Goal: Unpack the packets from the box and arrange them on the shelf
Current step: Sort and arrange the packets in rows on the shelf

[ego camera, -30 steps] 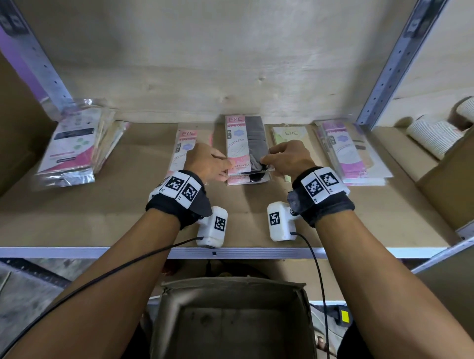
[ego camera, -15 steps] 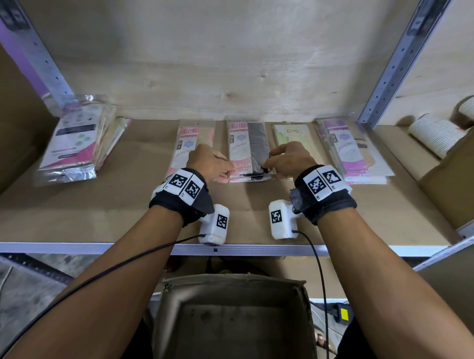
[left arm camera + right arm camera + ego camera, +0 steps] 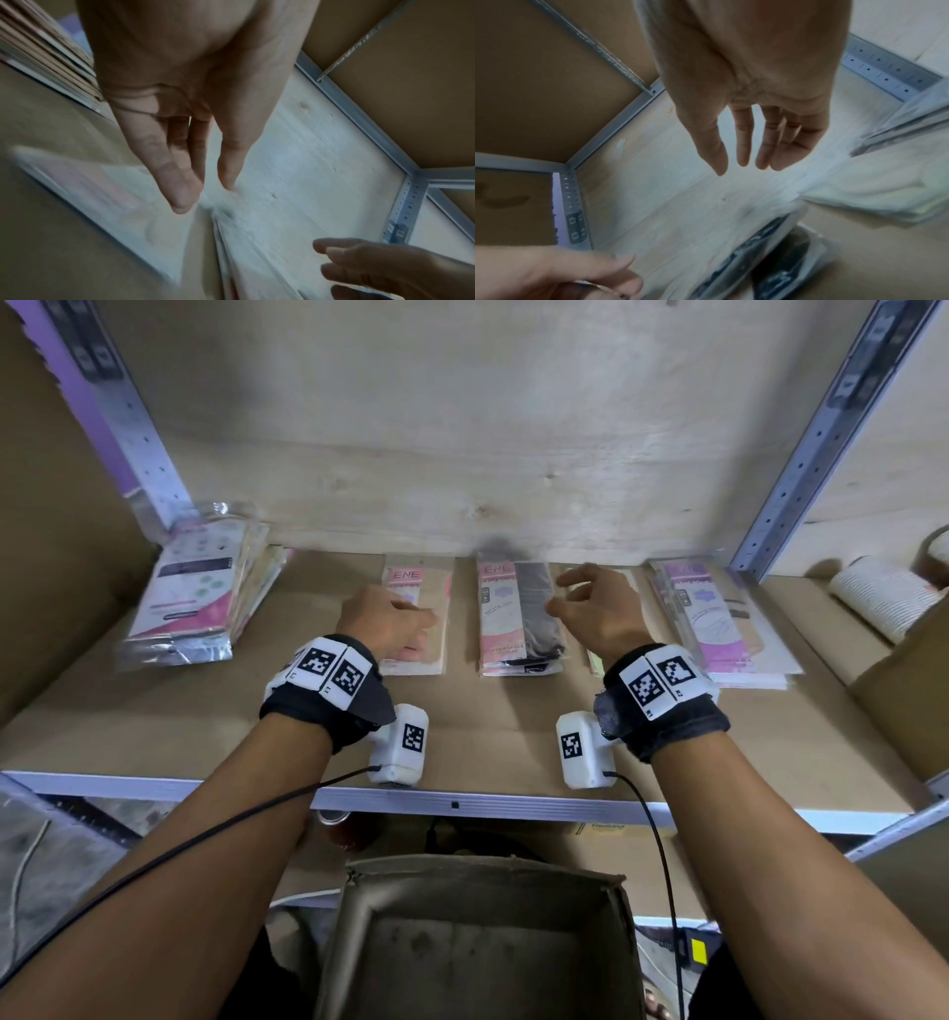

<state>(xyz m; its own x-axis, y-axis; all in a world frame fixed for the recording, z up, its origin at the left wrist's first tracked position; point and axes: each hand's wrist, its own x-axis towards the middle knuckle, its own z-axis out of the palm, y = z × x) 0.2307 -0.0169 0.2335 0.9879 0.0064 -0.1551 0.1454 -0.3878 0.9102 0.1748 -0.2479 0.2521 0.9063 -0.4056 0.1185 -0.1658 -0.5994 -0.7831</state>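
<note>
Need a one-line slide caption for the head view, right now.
Both hands, left and right, open above packets laid in a row on the shelf; cardboard box below.

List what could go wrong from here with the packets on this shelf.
1. The left hand hovers low over the left ENE packet; pulling back carelessly could drag it out of line.
2. The right hand is open beside the dark packet stack, hiding part of the packet behind it; a brush could skew either.
3. The leaning packets at the far left look loosely propped and might slide flat.
</note>
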